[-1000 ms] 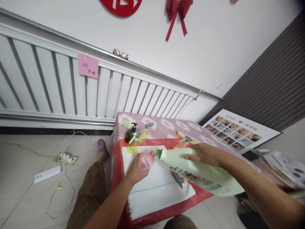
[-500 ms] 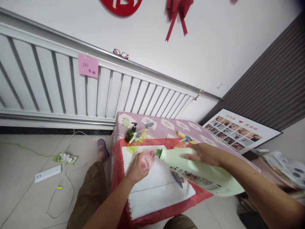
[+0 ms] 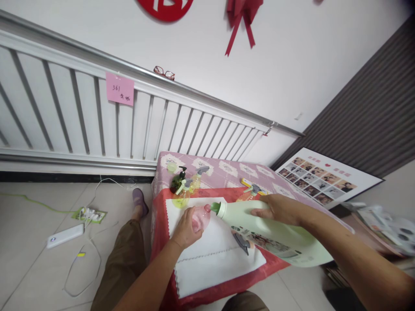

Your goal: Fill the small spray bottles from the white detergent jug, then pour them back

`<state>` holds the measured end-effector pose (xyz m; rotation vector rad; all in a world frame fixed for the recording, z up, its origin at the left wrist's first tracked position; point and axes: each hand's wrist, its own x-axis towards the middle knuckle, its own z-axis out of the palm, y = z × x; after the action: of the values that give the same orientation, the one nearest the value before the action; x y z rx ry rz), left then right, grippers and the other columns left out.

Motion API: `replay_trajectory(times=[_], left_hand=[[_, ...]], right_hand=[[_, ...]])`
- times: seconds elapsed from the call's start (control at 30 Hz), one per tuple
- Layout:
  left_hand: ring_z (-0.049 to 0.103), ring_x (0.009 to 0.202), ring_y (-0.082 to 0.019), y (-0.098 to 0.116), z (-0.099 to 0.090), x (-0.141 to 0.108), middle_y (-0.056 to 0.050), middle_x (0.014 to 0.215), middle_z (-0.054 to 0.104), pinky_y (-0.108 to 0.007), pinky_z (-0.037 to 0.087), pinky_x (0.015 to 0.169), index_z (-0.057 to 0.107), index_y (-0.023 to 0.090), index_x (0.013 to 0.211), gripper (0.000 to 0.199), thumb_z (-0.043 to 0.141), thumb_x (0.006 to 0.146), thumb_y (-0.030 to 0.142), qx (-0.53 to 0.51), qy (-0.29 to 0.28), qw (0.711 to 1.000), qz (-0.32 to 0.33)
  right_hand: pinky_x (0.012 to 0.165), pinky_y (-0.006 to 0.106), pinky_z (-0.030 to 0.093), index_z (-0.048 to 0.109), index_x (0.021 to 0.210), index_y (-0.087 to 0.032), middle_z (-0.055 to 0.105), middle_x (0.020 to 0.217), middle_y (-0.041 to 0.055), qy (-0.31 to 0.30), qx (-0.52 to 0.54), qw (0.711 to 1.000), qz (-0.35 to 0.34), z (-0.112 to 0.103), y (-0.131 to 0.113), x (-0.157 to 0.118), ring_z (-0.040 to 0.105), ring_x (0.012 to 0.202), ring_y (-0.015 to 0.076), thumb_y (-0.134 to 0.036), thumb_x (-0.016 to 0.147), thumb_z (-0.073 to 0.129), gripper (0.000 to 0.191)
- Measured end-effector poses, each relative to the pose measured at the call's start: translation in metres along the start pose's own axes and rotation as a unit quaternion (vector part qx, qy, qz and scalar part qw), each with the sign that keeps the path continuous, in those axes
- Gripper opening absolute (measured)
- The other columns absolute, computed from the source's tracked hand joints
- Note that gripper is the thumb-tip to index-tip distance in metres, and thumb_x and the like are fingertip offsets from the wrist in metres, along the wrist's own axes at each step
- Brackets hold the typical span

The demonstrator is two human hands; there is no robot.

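Note:
My left hand (image 3: 188, 230) is wrapped round a clear pink bottle (image 3: 201, 218), tilted with its neck up to the right. My right hand (image 3: 277, 208) grips a large pale green jug (image 3: 269, 233), tipped on its side. The jug's green spout (image 3: 215, 207) meets the mouth of the pink bottle. Whether liquid is flowing is too small to tell. Beneath both lies a white cloth (image 3: 217, 270) on a red cover (image 3: 272, 271). A grey spray head (image 3: 241, 244) rests on the cloth, partly behind the jug.
Behind my left hand stand a yellow spray bottle (image 3: 180, 196), another yellowish one (image 3: 196, 179) and a dark green pump bottle (image 3: 177, 183). An orange-tinted spray bottle (image 3: 248, 194) is behind the jug. A white radiator (image 3: 126, 125) runs along the wall. Cables and a white power bank (image 3: 65, 236) lie on the floor.

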<state>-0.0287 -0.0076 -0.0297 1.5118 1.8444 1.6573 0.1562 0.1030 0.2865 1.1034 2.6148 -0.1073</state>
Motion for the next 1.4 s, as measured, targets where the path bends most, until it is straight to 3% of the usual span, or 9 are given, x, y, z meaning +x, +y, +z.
replay_trajectory(times=[0.63,1.4], left_hand=[[0.048,0.128,-0.032,0.0008,-0.0003,0.0,-0.016,0.135,0.049,-0.049,0.041,0.11,0.033,0.018,0.139,0.082,0.066,0.064,0.021,0.001,-0.001,1.0,0.0],[0.048,0.128,-0.031,0.0001,0.0,0.0,-0.016,0.134,0.05,-0.05,0.041,0.11,0.033,0.017,0.139,0.082,0.066,0.064,0.02,-0.009,0.004,1.0,0.002]], right_hand=[[0.069,0.035,0.047,0.061,0.085,-0.021,0.074,0.09,0.0117,-0.032,-0.006,0.999,0.002,-0.0071,-0.0085,-0.0044,0.068,0.083,0.0291,-0.061,0.082,0.051,0.042],[0.067,0.036,0.046,0.062,0.078,-0.024,0.073,0.084,0.0095,-0.005,0.015,1.0,0.004,0.0001,0.0009,0.0003,0.068,0.078,0.0288,-0.061,0.08,0.055,0.038]])
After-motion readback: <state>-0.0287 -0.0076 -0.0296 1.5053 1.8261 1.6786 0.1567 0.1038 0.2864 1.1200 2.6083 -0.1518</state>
